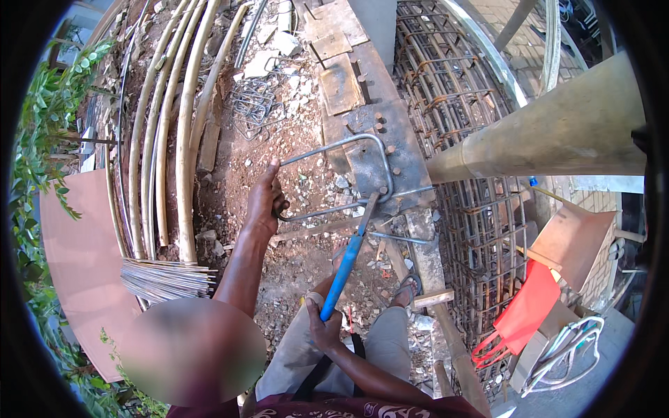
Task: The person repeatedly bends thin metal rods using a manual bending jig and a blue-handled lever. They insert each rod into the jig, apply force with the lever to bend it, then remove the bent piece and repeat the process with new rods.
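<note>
A steel rod bent into an open rectangle (pixel 385 157), like a rebar stirrup, lies partly over a dark metal plate with upright pins (pixel 411 150). At its left side, my left hand (pixel 265 195) closes around the rod near its ends. My right hand (pixel 324 331) grips the lower end of a bar-bending lever with a blue handle (pixel 341 275). The lever slants up and away, and its metal head meets the rod's near corner at the plate's pins. Whether the head hooks the rod there is too small to tell.
Finished wire stirrups (pixel 254 101) lie heaped on rubble ahead. Bamboo poles (pixel 187 139) and a bundle of thin rods (pixel 167 279) are at left. A rebar cage (pixel 481 244) runs along the right, beneath a thick pole (pixel 550 132). A red bag (pixel 526 306) sits farther right.
</note>
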A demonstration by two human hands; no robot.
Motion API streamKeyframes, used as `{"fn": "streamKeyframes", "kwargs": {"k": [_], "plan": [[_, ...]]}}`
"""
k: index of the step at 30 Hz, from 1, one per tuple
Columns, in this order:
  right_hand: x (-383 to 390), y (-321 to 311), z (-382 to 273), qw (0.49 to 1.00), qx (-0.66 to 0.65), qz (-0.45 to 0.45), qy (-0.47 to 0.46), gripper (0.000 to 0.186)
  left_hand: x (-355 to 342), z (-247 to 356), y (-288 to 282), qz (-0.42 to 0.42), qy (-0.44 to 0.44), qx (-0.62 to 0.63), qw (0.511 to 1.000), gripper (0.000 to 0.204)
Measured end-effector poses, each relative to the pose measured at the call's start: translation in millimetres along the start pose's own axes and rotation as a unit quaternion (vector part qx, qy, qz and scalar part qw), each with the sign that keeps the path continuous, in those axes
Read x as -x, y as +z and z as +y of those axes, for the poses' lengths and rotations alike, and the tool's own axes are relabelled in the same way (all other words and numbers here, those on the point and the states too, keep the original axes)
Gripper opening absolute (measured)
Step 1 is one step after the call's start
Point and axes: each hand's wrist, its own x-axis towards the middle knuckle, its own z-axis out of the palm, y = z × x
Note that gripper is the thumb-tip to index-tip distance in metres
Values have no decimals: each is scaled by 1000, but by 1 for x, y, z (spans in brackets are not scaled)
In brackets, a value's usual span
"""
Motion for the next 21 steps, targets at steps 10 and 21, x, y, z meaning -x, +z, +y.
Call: {"fn": "streamKeyframes", "kwargs": {"k": [10, 21], "plan": [[91, -188, -116, 926, 354, 72, -108, 39, 145, 52, 14, 55, 342, 83, 935, 36], [130, -110, -108, 951, 229, 199, 51, 43, 67, 174, 117, -304, 575, 46, 758, 26]]}}
